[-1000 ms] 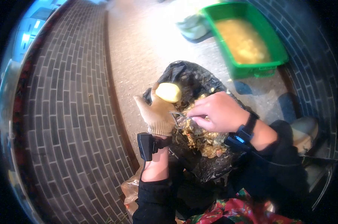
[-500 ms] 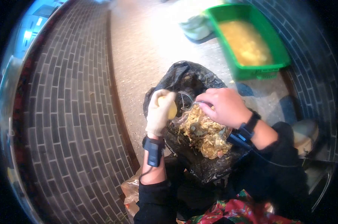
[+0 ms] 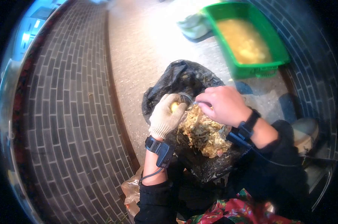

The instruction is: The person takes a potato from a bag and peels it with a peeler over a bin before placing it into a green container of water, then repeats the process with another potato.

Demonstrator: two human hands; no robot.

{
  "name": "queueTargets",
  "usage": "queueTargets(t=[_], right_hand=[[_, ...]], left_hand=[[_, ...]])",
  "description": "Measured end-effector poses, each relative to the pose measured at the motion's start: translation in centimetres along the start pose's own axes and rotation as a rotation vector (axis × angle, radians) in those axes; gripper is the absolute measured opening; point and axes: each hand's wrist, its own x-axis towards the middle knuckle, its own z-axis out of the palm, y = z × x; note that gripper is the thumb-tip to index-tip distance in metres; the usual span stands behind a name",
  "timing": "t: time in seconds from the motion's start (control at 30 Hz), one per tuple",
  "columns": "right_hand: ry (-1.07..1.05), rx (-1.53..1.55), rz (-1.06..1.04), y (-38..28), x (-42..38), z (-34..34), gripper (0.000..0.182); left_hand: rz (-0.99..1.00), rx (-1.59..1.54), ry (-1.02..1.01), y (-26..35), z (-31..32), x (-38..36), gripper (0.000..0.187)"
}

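Note:
My left hand (image 3: 167, 115), in a whitish knit glove, is closed around a pale yellow peeled potato (image 3: 174, 107). My right hand (image 3: 225, 105), bare, grips a peeler (image 3: 188, 100) by its handle; the peeler's looped metal head is beside the potato, and I cannot tell if they touch. Below both hands lies a heap of yellowish peelings (image 3: 208, 136) on a black plastic bag (image 3: 180, 74), which spreads out behind and in front of it.
A green tub (image 3: 236, 67) with yellowish pieces in cloudy liquid stands at the upper right. A whitish bag (image 3: 194, 27) is left of it. Brick-patterned surfaces flank the speckled floor. A boot (image 3: 305, 134) shows at right, a clear plastic bag (image 3: 131, 192) at lower left.
My left hand has turned over and shifted slightly right and down, so the potato shows less between its fingers. My right hand with the peeler has barely moved.

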Motion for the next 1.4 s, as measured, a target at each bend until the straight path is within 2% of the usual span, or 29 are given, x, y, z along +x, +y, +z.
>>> queueTargets(t=[0.2,0.27,0.3,0.37,0.43,0.5,0.53,0.57,0.63,0.67,0.7,0.77,0.8,0.83,0.87,0.9,0.93,0.97,1.0,1.03,1.07,1.1,1.17,1.23,1.3,1.37,1.4], right_hand=[[-0.011,0.089,0.041,0.5,0.3,-0.2,0.012],[-0.013,0.122,0.064,0.6,0.4,-0.2,0.013],[-0.005,0.139,0.062,0.7,0.3,-0.2,0.014],[0.001,0.157,0.059,0.6,0.3,-0.4,0.015],[-0.090,0.229,0.182,0.0,0.3,-1.2,0.021],[-0.125,0.301,0.194,0.5,0.2,-0.9,0.025],[-0.156,0.370,0.213,1.0,0.0,-0.7,0.029],[-0.178,0.361,0.209,1.5,-0.2,-0.5,0.029],[-0.198,0.327,0.014,2.8,-0.9,-0.3,0.035],[-0.282,0.178,0.014,3.8,-1.7,0.0,0.036],[-0.315,0.163,0.004,4.2,-2.2,-0.1,0.036],[-0.634,-0.246,0.271,4.6,-2.9,-0.3,0.037],[-0.525,-0.249,0.325,4.2,-3.2,-0.2,0.037],[-0.548,-0.272,0.315,4.3,-3.5,-0.1,0.037],[-0.494,-0.194,0.267,5.0,-3.8,0.2,0.036],[-0.441,-0.111,0.219,5.7,-4.3,0.6,0.036],[-0.443,-0.122,0.066,6.1,-4.9,0.6,0.037],[-0.463,-0.131,0.058,6.3,-5.0,0.7,0.037],[-0.686,-0.267,0.208,5.9,-4.9,0.7,0.038],[-0.903,-0.406,0.362,5.6,-4.9,0.7,0.040],[-0.935,-0.403,0.375,5.5,-4.9,0.7,0.042],[-0.952,-0.407,0.375,5.6,-5.4,1.0,0.042],[-0.684,-0.282,0.196,6.3,-6.6,1.8,0.041],[-0.691,-0.359,0.156,4.8,-7.1,3.1,0.042],[-0.946,-0.377,0.217,4.0,-9.1,5.2,0.041],[-1.465,-0.342,0.005,5.4,-12.4,7.9,0.037],[-1.607,-0.270,0.053,4.6,-12.9,8.2,0.034]], left_hand=[[-0.001,-0.090,-0.017,-0.2,-0.5,-0.1,0.019],[-0.214,-0.337,-0.030,-0.4,-0.6,0.0,0.017],[-0.213,-0.337,-0.027,-0.5,-0.9,0.0,0.017],[-0.072,-0.315,0.066,-0.5,-1.7,0.3,0.020],[-0.072,-0.300,0.101,-0.7,-2.3,0.2,0.018],[0.063,0.029,0.208,-2.0,-2.6,0.3,0.018],[0.064,0.030,0.246,-2.5,-2.4,0.4,0.022],[0.109,0.207,0.279,-3.0,-2.6,0.0,0.023],[0.032,0.082,0.320,-3.8,-2.3,0.0,0.024],[0.100,0.237,0.323,-4.2,-2.4,-0.2,0.026],[0.147,0.284,0.328,-4.4,-2.6,-0.3,0.023],[0.084,-0.101,0.374,-4.7,-2.3,-0.1,0.028],[0.066,-0.125,0.388,-4.4,-2.2,-0.1,0.028],[-0.006,-0.179,0.395,-3.9,-2.2,0.0,0.035],[-0.077,-0.232,0.403,-3.5,-2.3,0.0,0.043],[-0.094,-0.250,0.421,-3.3,-2.3,0.1,0.043],[-0.114,-0.277,0.414,-3.0,-2.3,0.2,0.046],[-0.130,-0.300,0.406,-2.7,-2.4,0.2,0.050],[-0.250,-0.392,0.375,-1.5,-3.0,0.3,0.055],[-0.265,-0.402,0.380,-2.0,-2.8,0.3,0.055],[-0.245,-0.319,0.381,-2.6,-2.6,0.4,0.059],[-0.223,-0.236,0.378,-3.0,-2.5,0.6,0.063],[-0.236,-0.205,0.368,-4.0,-2.3,0.9,0.067],[-0.189,-0.163,0.397,-4.6,-2.1,0.9,0.067],[-0.155,-0.167,0.387,-4.8,-2.3,0.9,0.066],[-0.158,-0.184,0.406,-5.1,-2.3,1.1,0.066],[-0.161,-0.191,0.398,-5.7,-2.4,1.1,0.066]])
